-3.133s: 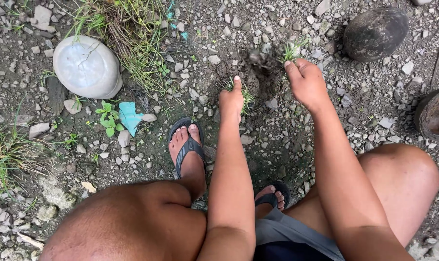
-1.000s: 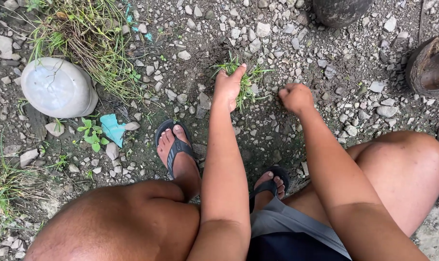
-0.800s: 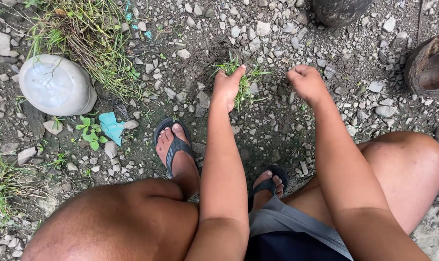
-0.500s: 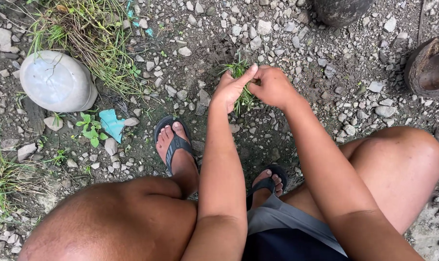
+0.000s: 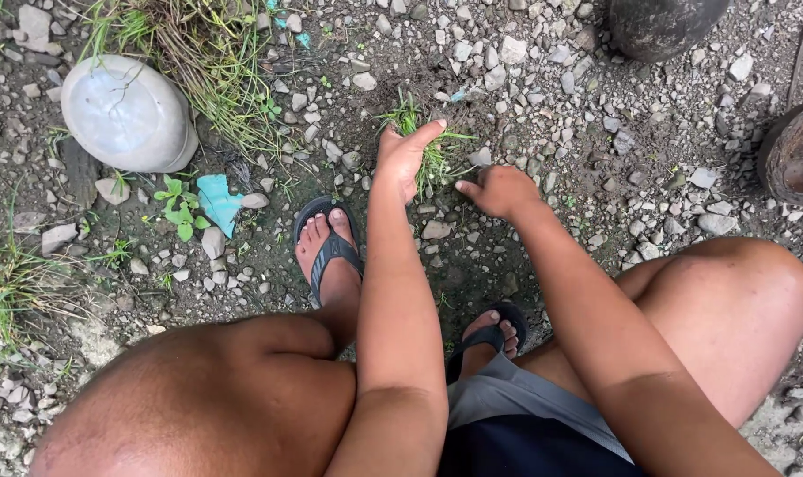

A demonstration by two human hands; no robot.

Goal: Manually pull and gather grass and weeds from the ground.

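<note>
- Down on the gravel ground (image 5: 543, 97), between scattered grey stones, the left hand (image 5: 403, 159) is curled around a bunch of pulled grass (image 5: 432, 155), thumb stretched out over the green blades that fan out to either side of the fist.
- Just beside it, the right hand (image 5: 500, 190) sits low over the dirt with its fingers folded in and the forefinger pointing toward the grass; whether it pinches anything I cannot tell.
- Both forearms reach forward from between the person's bare knees, over grey and dark shorts (image 5: 516, 415).
- Below the left hand, a foot in a black flip-flop (image 5: 331, 252) stands on the stones; a second flip-flop (image 5: 490, 340) shows between the arms.
- Well apart to the left lies a smooth pale rock (image 5: 128, 110) against a clump of long grass (image 5: 212, 62), with a small leafy weed (image 5: 179, 205) and a scrap of turquoise plastic (image 5: 216, 201) near it.
- A dark round stone (image 5: 662, 25) sits at the top edge.
</note>
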